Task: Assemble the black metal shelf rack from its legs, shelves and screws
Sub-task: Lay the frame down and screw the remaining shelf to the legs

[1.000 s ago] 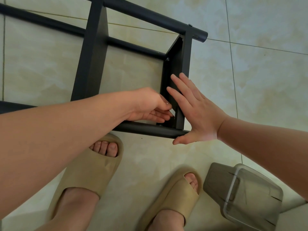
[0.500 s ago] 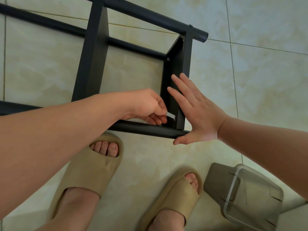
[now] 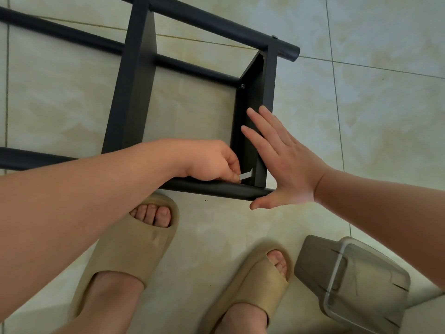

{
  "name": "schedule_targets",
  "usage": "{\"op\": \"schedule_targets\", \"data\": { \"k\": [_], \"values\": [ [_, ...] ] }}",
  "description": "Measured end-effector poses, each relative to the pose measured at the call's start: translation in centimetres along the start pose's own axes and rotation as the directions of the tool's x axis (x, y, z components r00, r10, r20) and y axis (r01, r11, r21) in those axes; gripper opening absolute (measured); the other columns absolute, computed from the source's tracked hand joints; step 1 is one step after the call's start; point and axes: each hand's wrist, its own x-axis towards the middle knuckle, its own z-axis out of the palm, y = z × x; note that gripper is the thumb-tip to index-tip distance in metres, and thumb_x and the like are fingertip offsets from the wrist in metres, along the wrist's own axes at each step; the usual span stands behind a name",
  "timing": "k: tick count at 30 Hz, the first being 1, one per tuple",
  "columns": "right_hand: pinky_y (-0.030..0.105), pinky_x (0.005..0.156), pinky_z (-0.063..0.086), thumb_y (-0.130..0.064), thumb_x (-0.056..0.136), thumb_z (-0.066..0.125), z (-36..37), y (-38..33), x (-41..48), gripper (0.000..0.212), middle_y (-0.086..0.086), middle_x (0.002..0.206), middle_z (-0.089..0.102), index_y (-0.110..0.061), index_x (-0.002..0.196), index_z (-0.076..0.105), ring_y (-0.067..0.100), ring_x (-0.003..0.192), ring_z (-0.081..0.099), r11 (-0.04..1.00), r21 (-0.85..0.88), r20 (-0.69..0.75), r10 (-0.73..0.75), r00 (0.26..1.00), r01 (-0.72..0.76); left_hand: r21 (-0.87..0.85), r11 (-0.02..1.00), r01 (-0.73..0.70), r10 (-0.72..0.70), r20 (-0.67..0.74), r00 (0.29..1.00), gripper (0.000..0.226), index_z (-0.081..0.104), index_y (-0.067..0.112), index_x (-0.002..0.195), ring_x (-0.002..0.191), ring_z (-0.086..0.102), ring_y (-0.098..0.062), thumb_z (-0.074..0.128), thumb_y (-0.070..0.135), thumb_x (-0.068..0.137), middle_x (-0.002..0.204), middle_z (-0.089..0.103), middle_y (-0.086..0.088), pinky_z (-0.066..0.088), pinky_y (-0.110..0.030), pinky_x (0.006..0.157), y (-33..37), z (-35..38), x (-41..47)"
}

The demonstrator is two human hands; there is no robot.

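- The black shelf rack (image 3: 134, 92) lies on its side on the tiled floor (image 3: 385, 116), directly in front of the person's feet, with its round legs running across the view.
- The left hand (image 3: 209, 160) reaches in over the near leg (image 3: 216, 188); its fingers (image 3: 232, 162) are curled and pinch a small silver hex key (image 3: 245, 175).
- The key's far end sits in the lower inside corner of the end shelf panel (image 3: 252, 97), where that panel meets the near leg.
- The right hand (image 3: 284, 162) is spread flat, fingers straight, against the outer side of the same panel; its thumb lies by the tip of the near leg.
- A screw head (image 3: 242, 86) shows on the panel's inner face, higher up.
- Two tan slippers (image 3: 130, 247) stand below the rack, and a translucent grey plastic container (image 3: 356, 283) lies tipped over at the lower right.
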Motion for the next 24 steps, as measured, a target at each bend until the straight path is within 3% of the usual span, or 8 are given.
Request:
{"op": "schedule_targets", "data": {
  "k": [6,11,14,18,21,24],
  "values": [
    [0.05,0.126,0.008,-0.096,0.069,0.043,0.0,0.0,0.0,0.133,0.019,0.168,-0.004,-0.002,0.159,0.012,0.034,0.155,-0.012,1.0,-0.013,0.007,0.006,1.0,-0.006,-0.139,0.984,-0.109,0.093,-0.122,0.988,0.012,0.072,0.022,0.087,0.069,0.072,-0.01,0.072,0.009,0.089,0.075,0.076,-0.001,0.06,-0.023,0.072,-0.3,-0.4,0.3],
    [0.052,0.126,0.009,-0.095,0.069,0.045,0.0,0.0,0.0,0.133,0.02,0.167,-0.003,-0.001,0.159,0.014,0.036,0.155,-0.011,1.0,-0.005,0.001,0.004,1.0,-0.004,0.115,0.986,-0.117,0.137,-0.184,0.973,0.015,0.071,0.032,0.082,0.07,0.066,0.004,0.07,0.018,0.087,0.074,0.072,0.018,0.051,-0.021,0.068,0.2,-1.3,0.6],
    [0.049,0.126,0.008,-0.094,0.069,0.045,-0.1,0.0,0.1,0.133,0.021,0.167,-0.002,0.001,0.158,0.017,0.035,0.155,-0.01,1.0,-0.008,-0.001,0.004,1.0,-0.004,-0.161,0.983,-0.092,0.07,-0.138,0.988,0.009,0.07,0.021,0.089,0.075,0.063,-0.007,0.065,0.016,0.094,0.08,0.069,0.004,0.057,-0.027,0.075,0.4,-0.4,1.0],
    [0.047,0.126,0.006,-0.094,0.068,0.046,-0.1,0.0,0.0,0.134,0.021,0.167,-0.001,0.001,0.157,0.017,0.035,0.155,-0.01,1.0,-0.013,-0.005,0.003,1.0,-0.003,-0.541,0.84,0.024,-0.039,-0.015,0.999,0.008,0.065,0.011,0.098,0.086,0.069,-0.014,0.06,0.017,0.099,0.091,0.071,-0.004,0.055,-0.029,0.075,0.6,0.4,1.4],
    [0.049,0.126,0.009,-0.095,0.068,0.044,-0.1,0.0,0.0,0.134,0.022,0.167,0.0,0.001,0.157,0.018,0.036,0.155,-0.008,1.0,-0.021,-0.009,0.003,1.0,-0.003,-0.62,0.784,0.016,-0.063,-0.053,0.997,0.007,0.064,0.01,0.099,0.08,0.074,-0.014,0.065,0.017,0.096,0.081,0.075,-0.004,0.057,-0.026,0.066,0.7,0.4,1.5],
    [0.051,0.126,0.011,-0.097,0.068,0.041,-0.1,0.0,0.1,0.134,0.022,0.167,0.0,0.002,0.157,0.019,0.037,0.155,-0.008,1.0,-0.027,-0.011,0.002,1.0,-0.002,-0.56,0.828,-0.02,-0.082,-0.155,0.984,0.011,0.063,0.011,0.099,0.071,0.074,-0.012,0.07,0.015,0.093,0.071,0.075,-0.003,0.059,-0.024,0.064,0.4,0.5,1.5]
  ]
}}
